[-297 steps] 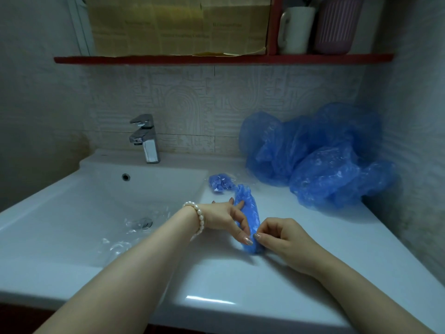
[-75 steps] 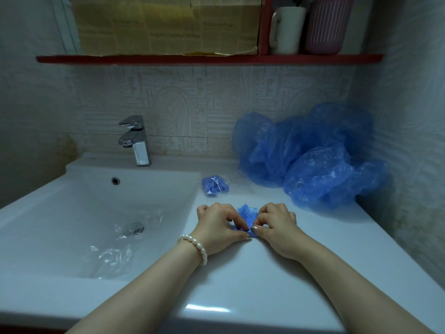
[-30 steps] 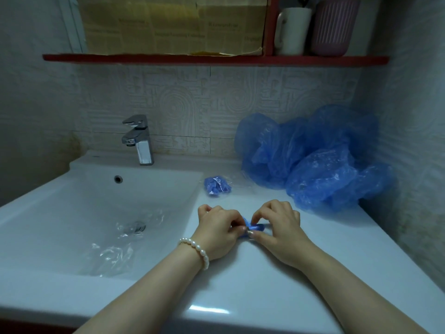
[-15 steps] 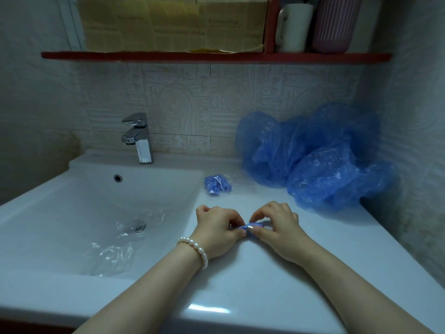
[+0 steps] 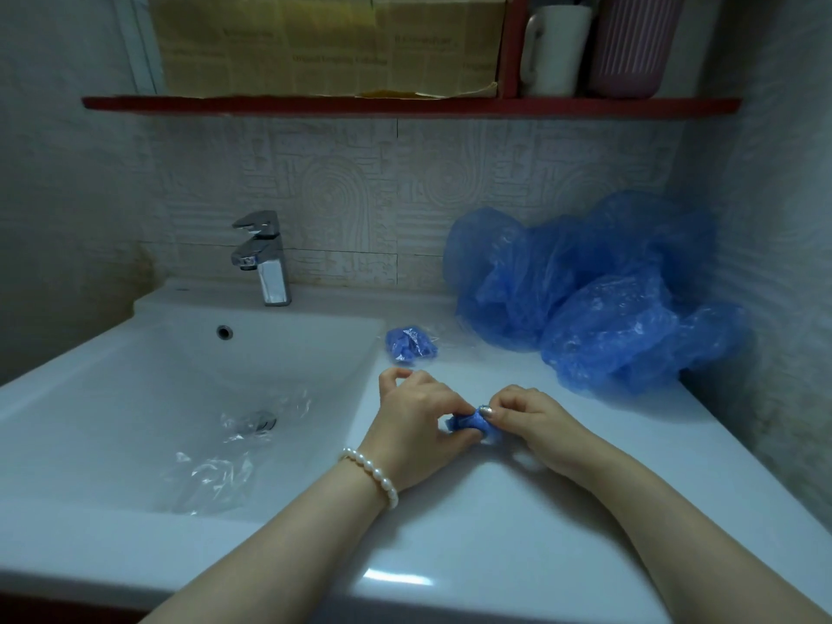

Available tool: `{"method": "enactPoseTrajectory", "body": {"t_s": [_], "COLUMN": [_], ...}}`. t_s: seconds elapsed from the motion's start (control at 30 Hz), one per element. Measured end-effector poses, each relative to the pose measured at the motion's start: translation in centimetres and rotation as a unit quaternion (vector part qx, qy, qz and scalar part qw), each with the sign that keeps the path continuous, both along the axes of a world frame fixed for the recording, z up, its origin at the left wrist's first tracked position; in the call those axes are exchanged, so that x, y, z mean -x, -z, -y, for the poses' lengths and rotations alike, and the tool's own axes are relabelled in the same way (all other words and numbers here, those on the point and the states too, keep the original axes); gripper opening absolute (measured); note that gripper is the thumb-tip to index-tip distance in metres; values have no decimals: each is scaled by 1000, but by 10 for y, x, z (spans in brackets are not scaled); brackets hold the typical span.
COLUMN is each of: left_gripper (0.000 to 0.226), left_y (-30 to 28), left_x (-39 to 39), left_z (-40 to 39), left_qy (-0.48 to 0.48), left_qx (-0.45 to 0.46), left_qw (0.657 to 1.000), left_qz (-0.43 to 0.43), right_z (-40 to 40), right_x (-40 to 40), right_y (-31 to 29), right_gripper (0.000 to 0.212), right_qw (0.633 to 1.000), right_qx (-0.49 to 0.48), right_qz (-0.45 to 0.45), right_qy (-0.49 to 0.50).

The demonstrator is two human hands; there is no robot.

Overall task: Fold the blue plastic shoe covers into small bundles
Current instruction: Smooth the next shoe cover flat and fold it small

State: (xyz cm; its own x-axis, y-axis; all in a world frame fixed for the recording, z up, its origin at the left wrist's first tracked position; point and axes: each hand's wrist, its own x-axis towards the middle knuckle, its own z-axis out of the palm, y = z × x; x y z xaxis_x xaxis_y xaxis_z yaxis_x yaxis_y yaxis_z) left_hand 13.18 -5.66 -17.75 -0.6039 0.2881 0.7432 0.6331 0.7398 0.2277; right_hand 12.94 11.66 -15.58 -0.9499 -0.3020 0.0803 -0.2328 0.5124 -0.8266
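Mostly hidden shoe cover [image 5: 470,422], both hands' grip

Left hand [image 5: 416,416] and right hand [image 5: 533,421] meet, fingers curled, pinching.

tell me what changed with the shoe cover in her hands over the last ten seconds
The shoe cover went from a long strip lying on the counter to a tight little wad, folded down step by step. The left hand and right hand kept their pinch on it throughout and closed in together. The finished bundle, the loose blue pile and the clear wrap in the sink stayed put.
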Motion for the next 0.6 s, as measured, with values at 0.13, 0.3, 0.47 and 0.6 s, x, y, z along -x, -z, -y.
{"method": "enactPoseTrajectory", "body": {"t_s": [0.13, 0.3, 0.47, 0.6], "left_gripper": [25, 17, 21, 19], "left_y": [1, -12, -20, -19], "left_x": [3, -5, 0, 7], "left_z": [-3, 1, 9, 9], "left_qy": [-17, 118, 139, 95], "left_qx": [-1, -251, -376, -447], "left_qw": [999, 920, 853, 824], "left_qz": [-38, 278, 334, 336], "right_z": [4, 19, 41, 58], "right_x": [-4, -4, 10, 23], "right_y": [-3, -11, -22, -21], "right_gripper": [24, 15, 15, 14], "right_qw": [993, 980, 972, 964], "right_qx": [114, 198, 221, 260], "right_qz": [34, 24, 71, 46], "right_qy": [6, 22, 35, 41]}}
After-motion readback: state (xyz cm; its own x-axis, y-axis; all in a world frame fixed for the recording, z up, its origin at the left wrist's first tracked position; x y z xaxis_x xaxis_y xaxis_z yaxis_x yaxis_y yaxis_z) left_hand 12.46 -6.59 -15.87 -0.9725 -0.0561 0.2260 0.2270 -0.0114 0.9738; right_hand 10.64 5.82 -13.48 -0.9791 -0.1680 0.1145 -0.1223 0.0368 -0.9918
